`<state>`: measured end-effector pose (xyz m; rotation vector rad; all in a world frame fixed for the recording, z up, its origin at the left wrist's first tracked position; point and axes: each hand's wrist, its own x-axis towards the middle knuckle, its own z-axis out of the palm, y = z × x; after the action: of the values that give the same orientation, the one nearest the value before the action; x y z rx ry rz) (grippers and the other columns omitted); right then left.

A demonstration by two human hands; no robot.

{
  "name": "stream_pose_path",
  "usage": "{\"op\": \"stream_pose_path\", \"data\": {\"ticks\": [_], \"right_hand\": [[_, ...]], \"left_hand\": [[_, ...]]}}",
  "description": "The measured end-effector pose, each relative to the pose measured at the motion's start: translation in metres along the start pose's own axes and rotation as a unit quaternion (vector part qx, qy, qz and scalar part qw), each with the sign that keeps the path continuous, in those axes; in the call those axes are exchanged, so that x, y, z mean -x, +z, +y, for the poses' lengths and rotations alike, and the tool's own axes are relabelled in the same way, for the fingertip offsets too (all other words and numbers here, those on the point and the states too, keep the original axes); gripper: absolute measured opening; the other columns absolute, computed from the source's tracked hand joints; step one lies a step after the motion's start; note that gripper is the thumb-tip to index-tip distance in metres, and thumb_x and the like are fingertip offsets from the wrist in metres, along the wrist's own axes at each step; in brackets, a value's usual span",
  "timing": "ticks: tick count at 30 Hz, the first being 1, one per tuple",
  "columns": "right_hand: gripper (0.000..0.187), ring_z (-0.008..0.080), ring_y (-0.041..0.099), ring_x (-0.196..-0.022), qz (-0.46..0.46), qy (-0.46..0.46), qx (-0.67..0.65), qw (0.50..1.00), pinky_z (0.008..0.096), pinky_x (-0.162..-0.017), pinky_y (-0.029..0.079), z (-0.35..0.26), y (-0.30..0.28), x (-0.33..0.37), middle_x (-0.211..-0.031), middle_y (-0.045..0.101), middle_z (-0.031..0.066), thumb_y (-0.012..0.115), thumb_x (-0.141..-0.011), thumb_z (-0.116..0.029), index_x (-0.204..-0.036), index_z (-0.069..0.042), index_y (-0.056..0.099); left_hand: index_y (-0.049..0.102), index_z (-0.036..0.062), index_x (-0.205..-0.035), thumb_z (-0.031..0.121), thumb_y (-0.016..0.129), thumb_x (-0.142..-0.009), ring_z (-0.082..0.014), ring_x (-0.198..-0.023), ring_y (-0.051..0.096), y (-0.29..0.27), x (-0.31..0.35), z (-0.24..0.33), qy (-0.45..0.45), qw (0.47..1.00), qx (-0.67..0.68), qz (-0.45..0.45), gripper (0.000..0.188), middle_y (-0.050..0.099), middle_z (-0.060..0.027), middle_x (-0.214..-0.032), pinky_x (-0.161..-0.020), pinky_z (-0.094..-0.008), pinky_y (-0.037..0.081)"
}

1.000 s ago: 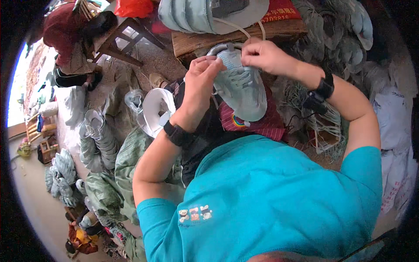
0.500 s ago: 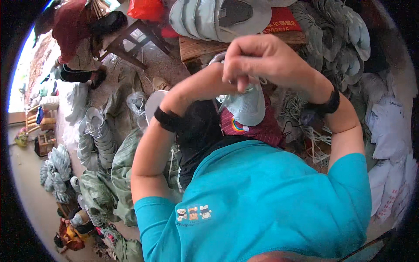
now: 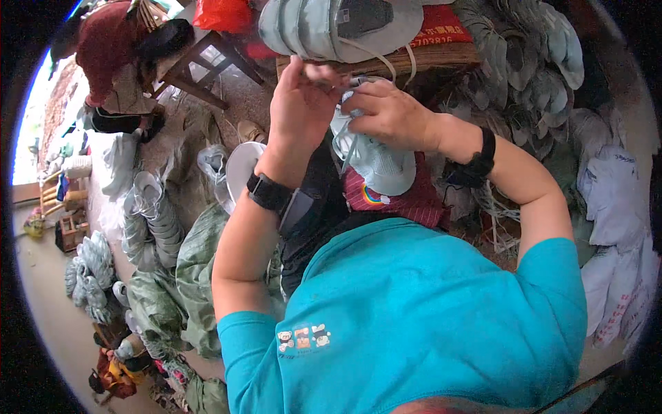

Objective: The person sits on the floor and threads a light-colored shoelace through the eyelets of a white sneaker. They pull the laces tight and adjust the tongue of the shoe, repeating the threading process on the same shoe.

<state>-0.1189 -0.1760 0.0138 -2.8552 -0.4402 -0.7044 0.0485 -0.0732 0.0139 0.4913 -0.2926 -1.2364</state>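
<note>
My left hand (image 3: 300, 103) is raised in front of me, palm turned inward, fingers bunched at the top and pinching a pale lace (image 3: 348, 148). My right hand (image 3: 389, 114) comes in from the right with the wrist bent, fingers curled and pressed onto the one light-blue shoe (image 3: 376, 162) resting on my lap, just below both hands. I wear two black wristbands, one on each wrist. A stack of similar shoes (image 3: 331, 24) lies on the tabletop (image 3: 441, 58) just beyond. One other person (image 3: 117, 52) crouches far left.
</note>
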Motion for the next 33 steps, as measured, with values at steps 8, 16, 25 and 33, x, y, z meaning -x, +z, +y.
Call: {"op": "stream_pose_path", "data": {"ticks": [8,16,25,33], "right_hand": [[0.015,0.0132,0.062,-0.079,0.099,0.336,-0.620,0.702,0.0341,-0.084,0.052,-0.002,-0.009,0.017,-0.085,0.063,0.0036,0.051,-0.099,-0.013,-0.104,-0.003,0.061],[0.016,0.0053,0.033,-0.052,0.343,0.459,-0.700,0.427,0.0199,-0.047,0.030,0.061,-0.030,0.089,-0.068,0.043,-0.0035,0.051,-0.098,-0.014,-0.103,0.000,0.058],[0.017,0.0014,0.035,-0.056,0.228,0.550,-0.496,0.632,0.0182,-0.048,0.026,0.038,-0.037,0.074,-0.072,0.045,-0.0073,0.054,-0.097,-0.019,-0.102,-0.006,0.063],[0.016,0.0222,0.055,-0.059,0.351,0.350,-0.649,0.578,0.0354,-0.051,0.043,0.125,-0.046,0.048,-0.072,0.055,0.0056,0.055,-0.093,-0.020,-0.095,-0.005,0.059]], "left_hand": [[0.061,0.0076,-0.087,0.039,0.039,-0.104,-0.0067,-0.055,0.035,-0.040,0.047,0.021,-0.013,0.918,-0.383,0.103,0.041,0.040,0.0044,-0.063,-0.051,-0.0223,0.028],[0.062,0.0033,-0.094,0.032,0.046,-0.104,-0.0043,-0.059,0.042,-0.040,0.056,-0.009,-0.052,0.779,-0.624,0.026,0.034,0.048,0.0047,-0.068,-0.052,-0.0224,0.034],[0.063,0.0038,-0.080,0.031,0.052,-0.097,-0.0073,-0.058,0.044,-0.030,0.046,-0.017,-0.166,0.817,-0.551,0.035,0.034,0.051,0.0034,-0.066,-0.052,-0.0246,0.034],[0.064,0.0062,-0.067,0.028,0.050,-0.091,-0.0087,-0.049,0.040,-0.016,0.036,-0.005,-0.263,0.821,-0.505,0.053,0.035,0.053,0.0003,-0.058,-0.049,-0.0253,0.030]]}}
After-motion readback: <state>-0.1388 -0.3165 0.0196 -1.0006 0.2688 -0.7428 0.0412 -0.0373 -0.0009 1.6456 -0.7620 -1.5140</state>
